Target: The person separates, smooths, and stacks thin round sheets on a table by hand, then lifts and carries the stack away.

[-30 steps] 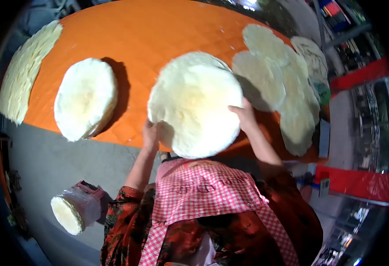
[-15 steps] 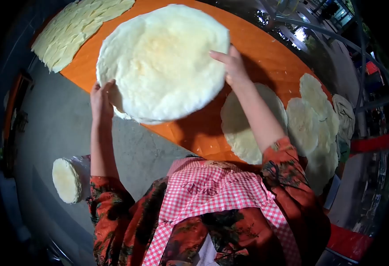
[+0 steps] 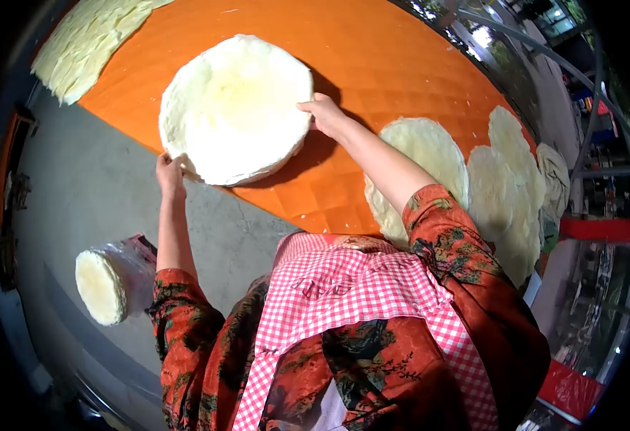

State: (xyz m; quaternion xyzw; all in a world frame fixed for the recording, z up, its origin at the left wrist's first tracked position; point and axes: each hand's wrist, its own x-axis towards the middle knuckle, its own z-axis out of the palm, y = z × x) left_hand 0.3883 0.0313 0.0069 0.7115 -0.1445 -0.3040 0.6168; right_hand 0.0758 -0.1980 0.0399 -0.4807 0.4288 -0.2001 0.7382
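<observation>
A round, pale flatbread [image 3: 236,108] lies on top of a thick stack on the orange table [image 3: 372,57]. At its lower left edge, my left hand [image 3: 170,174] pinches the rim between thumb and fingers. My right hand [image 3: 322,115] grips the right edge, thumb on top and the other fingers partly hidden beneath. To the right, a single thin round sheet [image 3: 423,154] lies flat on the table, partly behind my right forearm.
Overlapping thin sheets [image 3: 505,194] lie at the table's right end beside a crumpled cloth [image 3: 553,179]. Overlapping pale pieces [image 3: 92,43] cover the far left corner. On the floor at lower left stands a wrapped stack of rounds [image 3: 101,287].
Both hands have carried the flatbread leftward and lowered it onto the left stack. The view has turned left. One round sheet now shows where the bread was held earlier.
</observation>
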